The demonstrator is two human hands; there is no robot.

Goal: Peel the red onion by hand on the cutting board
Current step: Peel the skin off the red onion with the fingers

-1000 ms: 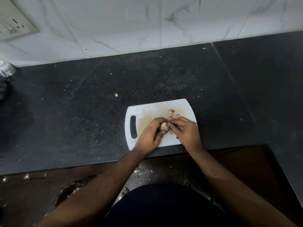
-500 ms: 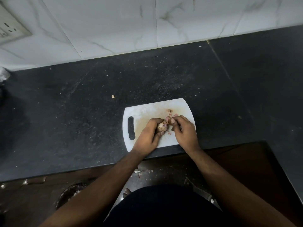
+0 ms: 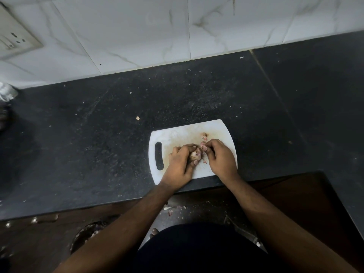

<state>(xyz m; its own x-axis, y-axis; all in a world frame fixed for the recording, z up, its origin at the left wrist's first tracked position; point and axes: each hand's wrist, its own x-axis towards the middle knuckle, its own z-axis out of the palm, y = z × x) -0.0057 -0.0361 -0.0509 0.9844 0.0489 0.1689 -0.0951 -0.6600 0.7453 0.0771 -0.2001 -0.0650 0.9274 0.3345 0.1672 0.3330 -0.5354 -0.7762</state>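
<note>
A small red onion (image 3: 196, 155), pale with pinkish patches, sits in my left hand (image 3: 180, 164), which is curled around it over the white cutting board (image 3: 177, 134). My right hand (image 3: 220, 157) is just to its right, thumb and fingertips pinched together at the onion's upper right side, on a bit of skin. Small scraps of peel (image 3: 204, 135) lie on the board beyond my right hand. Most of the onion is hidden by my fingers.
The board lies at the front edge of a dark stone counter (image 3: 98, 144). A white tiled wall (image 3: 177, 32) with a socket (image 3: 13, 39) runs behind. A peel scrap (image 3: 138, 118) lies on the counter. Below, a round bin (image 3: 86, 233) and peel bits on the floor.
My right hand's pinch has drawn slightly away to the right of the onion. My left hand keeps its hold and has turned the onion a little.
</note>
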